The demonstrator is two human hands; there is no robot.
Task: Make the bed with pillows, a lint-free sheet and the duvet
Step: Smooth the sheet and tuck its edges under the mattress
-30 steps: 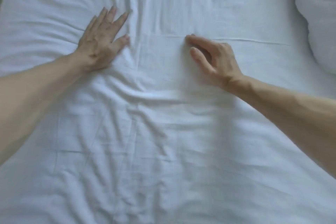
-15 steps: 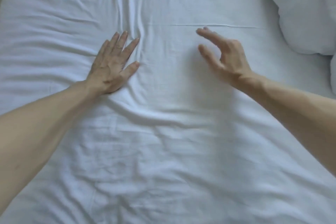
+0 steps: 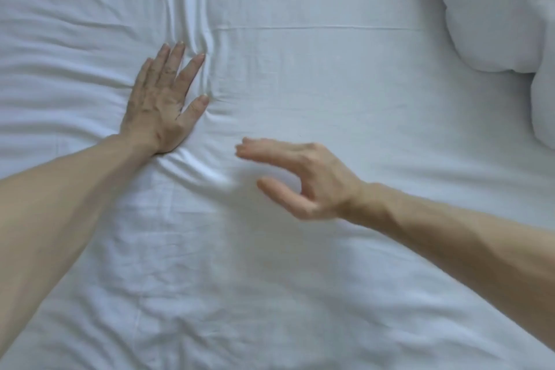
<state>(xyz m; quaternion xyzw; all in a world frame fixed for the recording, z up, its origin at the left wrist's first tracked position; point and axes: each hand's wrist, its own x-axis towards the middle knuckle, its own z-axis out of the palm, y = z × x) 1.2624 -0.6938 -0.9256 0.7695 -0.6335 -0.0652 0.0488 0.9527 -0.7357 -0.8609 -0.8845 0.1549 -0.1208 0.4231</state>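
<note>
A white sheet (image 3: pixel 330 93) covers the whole bed, creased at the left and near me, smoother at the right with one straight fold line across. My left hand (image 3: pixel 162 102) lies flat on the sheet, palm down, fingers spread, with wrinkles bunched beside its fingertips. My right hand (image 3: pixel 300 177) hovers just above the sheet to the right and nearer me, blurred, fingers extended leftward and thumb apart, holding nothing. A white pillow (image 3: pixel 486 6) lies at the top right corner.
A second white pillow or bedding edge (image 3: pixel 545 108) shows at the right border below the first. The sheet fills the rest of the view; no bed edge is visible.
My right hand has dropped nearer to me and leftward, now low over the sheet. My left hand stays pressed flat. The view has shifted, showing more of the pillows.
</note>
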